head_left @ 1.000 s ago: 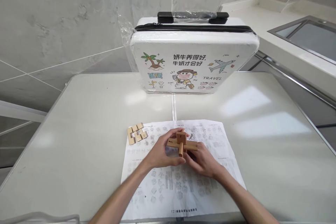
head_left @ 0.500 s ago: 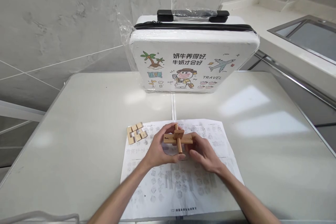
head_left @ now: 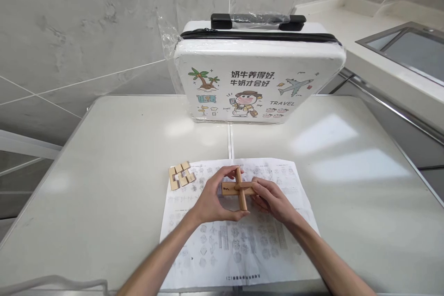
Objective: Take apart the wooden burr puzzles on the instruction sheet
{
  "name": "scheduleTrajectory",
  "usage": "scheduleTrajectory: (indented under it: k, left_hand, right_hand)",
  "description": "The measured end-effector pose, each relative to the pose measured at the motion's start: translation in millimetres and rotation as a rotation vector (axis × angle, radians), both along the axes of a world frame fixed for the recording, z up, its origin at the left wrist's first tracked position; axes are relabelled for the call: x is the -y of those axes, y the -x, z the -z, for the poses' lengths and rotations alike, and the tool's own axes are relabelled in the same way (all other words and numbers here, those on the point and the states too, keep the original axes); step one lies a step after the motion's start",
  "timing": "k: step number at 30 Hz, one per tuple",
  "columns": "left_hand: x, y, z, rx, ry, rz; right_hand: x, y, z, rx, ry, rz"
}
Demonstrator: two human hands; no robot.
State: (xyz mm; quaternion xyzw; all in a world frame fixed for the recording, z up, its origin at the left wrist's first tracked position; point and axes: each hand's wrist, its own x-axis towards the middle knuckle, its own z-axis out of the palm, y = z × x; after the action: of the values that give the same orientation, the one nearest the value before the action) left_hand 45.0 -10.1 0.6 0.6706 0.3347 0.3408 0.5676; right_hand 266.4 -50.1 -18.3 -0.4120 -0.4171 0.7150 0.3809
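Note:
Between my two hands is a wooden interlocking puzzle [head_left: 242, 189], its brown bars crossing one another, with dark marks on the wider bar. My left hand [head_left: 212, 196] pinches the upright bar, fingertips at its far end and thumb at its near end. From the other side, my right hand [head_left: 272, 198] grips the right end of the crossing bars between thumb and fingers. Beneath both hands lies a printed paper sheet [head_left: 239, 259] covered in small diagrams. Several light wooden pieces [head_left: 174, 179] form a flat cluster on its far left corner.
A white suitcase [head_left: 256, 74] in clear plastic stands at the back of the white table [head_left: 114, 185]. To the right is a counter [head_left: 347, 18] with a dark inset panel [head_left: 409, 51]. A grey tiled wall [head_left: 86, 23] rises behind.
The puzzle has turned, so its top piece now shows edge-on. My right thumb and fingers have closed onto its right end; earlier that thumb was apart from it.

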Motion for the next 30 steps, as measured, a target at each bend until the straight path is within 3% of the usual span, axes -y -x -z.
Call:
scheduleTrajectory:
  k: [8,15,30]
  left_hand:
    - [-0.2,0.6,0.4,0.022,0.077,0.018]
    - [0.5,0.5,0.3,-0.006,0.164,-0.071]
    - [-2.9,1.0,1.0,0.006,0.232,-0.081]
  right_hand:
    - [0.9,-0.9,-2.1,-0.008,-0.013,-0.089]
    - [-0.4,-3.5,0.7,-0.11,0.051,-0.041]
    - [-0.7,0.0,2.8,-0.208,0.153,-0.065]
